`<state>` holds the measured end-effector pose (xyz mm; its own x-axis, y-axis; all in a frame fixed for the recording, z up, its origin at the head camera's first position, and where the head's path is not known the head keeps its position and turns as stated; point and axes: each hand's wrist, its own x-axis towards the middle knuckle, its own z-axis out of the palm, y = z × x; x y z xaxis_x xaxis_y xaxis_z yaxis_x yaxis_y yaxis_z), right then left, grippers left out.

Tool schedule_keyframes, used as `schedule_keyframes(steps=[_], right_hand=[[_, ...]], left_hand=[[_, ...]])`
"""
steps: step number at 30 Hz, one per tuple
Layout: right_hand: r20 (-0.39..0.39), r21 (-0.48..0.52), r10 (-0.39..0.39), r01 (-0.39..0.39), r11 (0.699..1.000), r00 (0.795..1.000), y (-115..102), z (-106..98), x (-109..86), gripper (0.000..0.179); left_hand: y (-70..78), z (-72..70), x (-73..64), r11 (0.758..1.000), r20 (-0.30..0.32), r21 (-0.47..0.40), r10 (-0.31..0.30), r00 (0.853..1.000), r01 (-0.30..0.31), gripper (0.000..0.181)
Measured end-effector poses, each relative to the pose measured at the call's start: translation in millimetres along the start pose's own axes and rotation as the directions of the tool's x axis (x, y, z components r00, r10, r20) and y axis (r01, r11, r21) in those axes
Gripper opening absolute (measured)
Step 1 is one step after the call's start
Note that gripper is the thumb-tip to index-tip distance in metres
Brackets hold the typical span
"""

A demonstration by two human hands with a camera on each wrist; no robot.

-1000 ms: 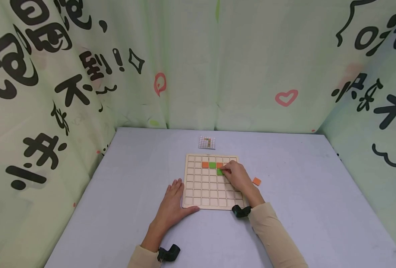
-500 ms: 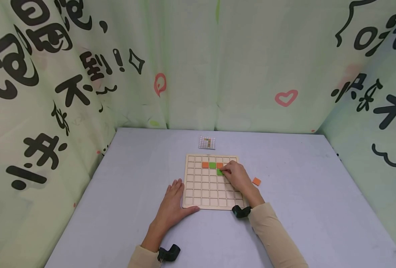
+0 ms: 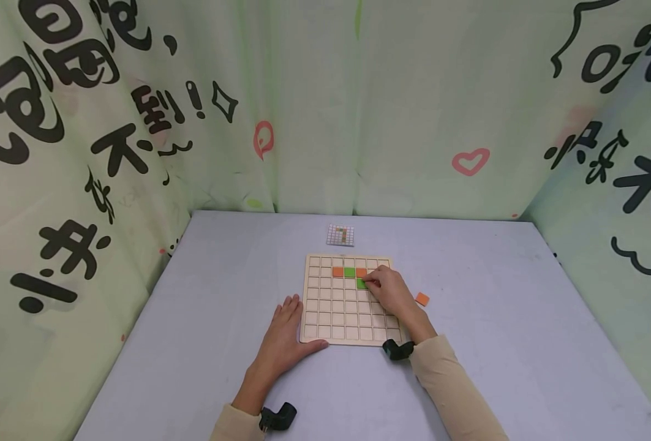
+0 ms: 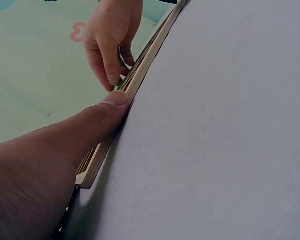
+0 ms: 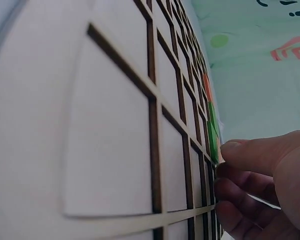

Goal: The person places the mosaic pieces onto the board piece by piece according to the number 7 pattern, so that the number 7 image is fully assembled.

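Note:
A wooden grid board point(image 3: 331, 312) lies on the table. Orange, green and orange square tiles form a row near its far side, with a green tile point(image 3: 361, 284) in the cell below the right-hand orange tile point(image 3: 361, 271). My right hand point(image 3: 388, 288) has its thumb and fingers curled at this lower green tile, pinching its edge; the fingertips cover part of it. In the right wrist view the thumb point(image 5: 250, 152) meets the green tile. My left hand point(image 3: 285, 334) lies spread along the board's left side, its thumb point(image 4: 105, 112) resting on the front edge.
A loose orange tile point(image 3: 422, 299) lies on the table right of the board, close to the right wrist. Behind the board is a small card point(image 3: 340, 234) printed with a coloured grid pattern. Pale green curtains point(image 3: 413, 122) with black lettering surround the table.

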<state>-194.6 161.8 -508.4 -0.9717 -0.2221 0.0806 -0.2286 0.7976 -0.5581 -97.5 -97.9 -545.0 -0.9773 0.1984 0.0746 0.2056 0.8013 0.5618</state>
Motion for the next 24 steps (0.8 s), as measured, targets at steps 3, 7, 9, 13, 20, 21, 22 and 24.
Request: schedule_keyframes(steps=[3, 7, 9, 13, 20, 21, 22, 24], right_hand=[[-0.001, -0.006, 0.006, -0.006, 1.0, 1.0, -1, 0, -1.3, 0.018], [0.0, -0.008, 0.012, -0.012, 1.0, 1.0, -3, -1, -3.7, 0.019], [-0.001, -0.002, 0.011, -0.011, 1.0, 1.0, -4, -2, -5.2, 0.019], [-0.007, 0.013, 0.017, -0.017, 1.0, 1.0, -3, -3, -7.6, 0.021], [-0.011, 0.029, 0.05, -0.05, 0.998, 0.999, 0, -4, -11.1, 0.027], [-0.011, 0.034, 0.052, -0.052, 0.998, 0.999, 1, -5, -11.4, 0.027], [-0.011, 0.038, 0.055, -0.055, 0.998, 0.998, 1, -5, -11.8, 0.028], [-0.01, 0.048, 0.057, -0.057, 0.997, 0.998, 2, -6, -12.1, 0.029]], left_hand=[[-0.3, 0.3, -0.2, 1.0, -0.004, -0.001, -0.001, 1.0, 0.001, 0.105], [-0.5, 0.3, 0.2, 1.0, -0.003, -0.005, -0.003, 1.0, 0.003, 0.105], [-0.6, 0.1, 0.4, 1.0, -0.004, -0.005, 0.0, 1.0, 0.0, 0.106], [-0.5, 0.0, 0.3, 1.0, -0.003, -0.001, 0.001, 1.0, -0.001, 0.106], [-1.2, 0.0, 0.2, 1.0, -0.004, -0.005, 0.001, 1.0, -0.001, 0.106], [-1.2, -0.1, 0.1, 1.0, -0.004, -0.007, 0.0, 1.0, 0.0, 0.106], [-1.1, -0.2, 0.1, 1.0, -0.003, -0.006, -0.001, 1.0, 0.001, 0.106], [-0.7, -0.7, -0.1, 1.0, -0.001, -0.003, -0.001, 1.0, 0.001, 0.106]])
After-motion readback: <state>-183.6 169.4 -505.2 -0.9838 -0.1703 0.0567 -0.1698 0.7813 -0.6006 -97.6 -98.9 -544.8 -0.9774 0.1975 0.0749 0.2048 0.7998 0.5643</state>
